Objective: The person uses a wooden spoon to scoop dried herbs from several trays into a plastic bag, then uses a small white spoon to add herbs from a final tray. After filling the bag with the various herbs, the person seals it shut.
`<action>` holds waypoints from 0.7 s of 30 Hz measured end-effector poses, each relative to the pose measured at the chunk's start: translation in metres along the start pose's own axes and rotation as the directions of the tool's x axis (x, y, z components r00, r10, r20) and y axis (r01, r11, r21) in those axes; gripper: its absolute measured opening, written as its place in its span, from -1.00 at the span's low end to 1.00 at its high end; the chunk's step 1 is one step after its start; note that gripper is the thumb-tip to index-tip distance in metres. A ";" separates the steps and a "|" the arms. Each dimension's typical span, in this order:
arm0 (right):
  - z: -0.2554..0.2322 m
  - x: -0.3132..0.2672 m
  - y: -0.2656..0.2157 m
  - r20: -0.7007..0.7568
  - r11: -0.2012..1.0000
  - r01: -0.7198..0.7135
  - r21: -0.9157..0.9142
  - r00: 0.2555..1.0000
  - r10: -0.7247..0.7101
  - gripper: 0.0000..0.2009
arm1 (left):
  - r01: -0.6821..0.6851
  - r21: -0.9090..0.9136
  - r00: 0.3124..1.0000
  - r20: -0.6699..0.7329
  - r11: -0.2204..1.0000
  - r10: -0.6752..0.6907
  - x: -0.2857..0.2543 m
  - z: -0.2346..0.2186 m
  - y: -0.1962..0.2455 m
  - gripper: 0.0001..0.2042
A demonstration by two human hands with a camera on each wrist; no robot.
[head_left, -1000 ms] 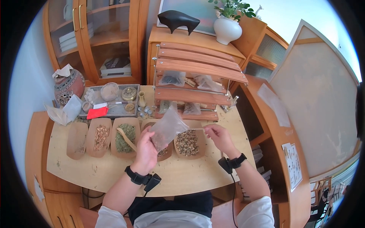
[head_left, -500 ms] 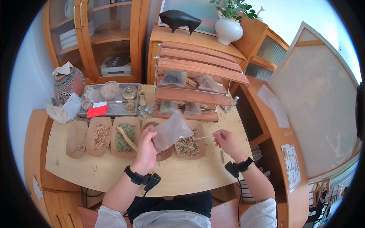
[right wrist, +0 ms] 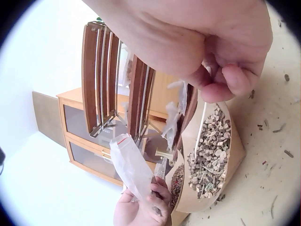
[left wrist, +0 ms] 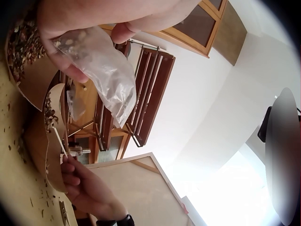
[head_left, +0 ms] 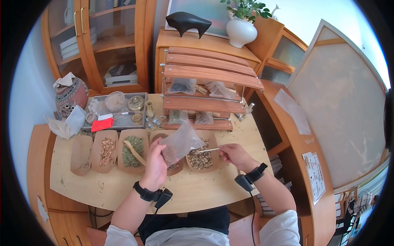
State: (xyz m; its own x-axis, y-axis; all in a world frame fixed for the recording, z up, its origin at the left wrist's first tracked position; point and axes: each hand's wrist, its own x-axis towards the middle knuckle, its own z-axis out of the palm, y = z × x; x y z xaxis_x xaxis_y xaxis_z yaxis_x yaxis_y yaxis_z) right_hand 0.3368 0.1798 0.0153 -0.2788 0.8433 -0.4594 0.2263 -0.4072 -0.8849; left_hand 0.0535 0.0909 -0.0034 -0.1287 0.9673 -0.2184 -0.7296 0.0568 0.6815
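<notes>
My left hand (head_left: 154,162) grips a translucent zip bag (head_left: 180,141) by its lower part, and small pieces show inside the bag in the left wrist view. Its upper end leans to the right, over the rightmost paper tray (head_left: 213,137). That tray holds chopped dried herb pieces (right wrist: 214,157). Between thumb and fingers, my right hand (head_left: 237,156) pinches a thin pale stick (right wrist: 201,127). The stick's far end reaches among the herb pieces. A second tray, partly hidden behind my left hand, holds reddish-brown bits (left wrist: 23,44).
Further left stand a tray of green leaves (head_left: 132,158) with a wooden scoop (head_left: 134,152), a tray of orange-brown chips (head_left: 107,152) and a nearly bare tray (head_left: 81,149). Behind them are a grey tray (head_left: 123,126) of small vessels and a slatted wooden rack (head_left: 205,104) with filled bags.
My right hand drew back to the right with the stick, then came left again, bringing the tip over the herb pieces. My left hand keeps its hold on the bag.
</notes>
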 end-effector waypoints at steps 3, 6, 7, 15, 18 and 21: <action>-0.010 -0.001 -0.004 0.012 0.998 0.000 0.056 1.000 0.000 -0.80 | 0.007 0.012 0.999 -0.032 1.000 -0.006 -0.004 0.005 0.002 -0.49; -0.018 -0.008 -0.019 -0.022 0.997 0.032 0.077 0.999 -0.031 -0.81 | 0.006 0.023 0.998 -0.057 1.000 -0.005 -0.006 0.010 0.004 -0.48; -0.019 -0.013 -0.028 -0.043 0.996 0.047 0.079 0.998 -0.044 -0.81 | 0.001 0.019 0.998 -0.056 1.000 0.000 -0.005 0.009 0.003 -0.48; -0.013 -0.035 -0.085 -0.021 0.981 0.195 -0.005 0.981 -0.195 -0.77 | 0.031 0.016 0.999 -0.019 0.999 -0.030 -0.005 0.006 -0.002 -0.45; 0.013 -0.051 -0.096 -0.051 0.952 0.251 -0.173 0.963 -0.263 -0.76 | 0.055 -0.005 0.998 0.000 0.998 -0.055 -0.005 0.006 -0.003 -0.45; 0.023 -0.060 -0.096 -0.099 0.919 0.340 -0.199 0.926 -0.364 -0.77 | 0.079 -0.011 0.996 0.042 0.997 -0.078 -0.003 0.001 -0.004 -0.46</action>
State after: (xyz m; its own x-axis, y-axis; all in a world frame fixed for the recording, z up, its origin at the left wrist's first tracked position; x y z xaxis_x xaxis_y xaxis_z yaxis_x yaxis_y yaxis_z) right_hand 0.3103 0.1603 0.1259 -0.2483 0.9639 -0.0960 0.2988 -0.0181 -0.9541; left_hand 0.0575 0.0884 -0.0044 -0.0428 0.9695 -0.2415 -0.7449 0.1301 0.6544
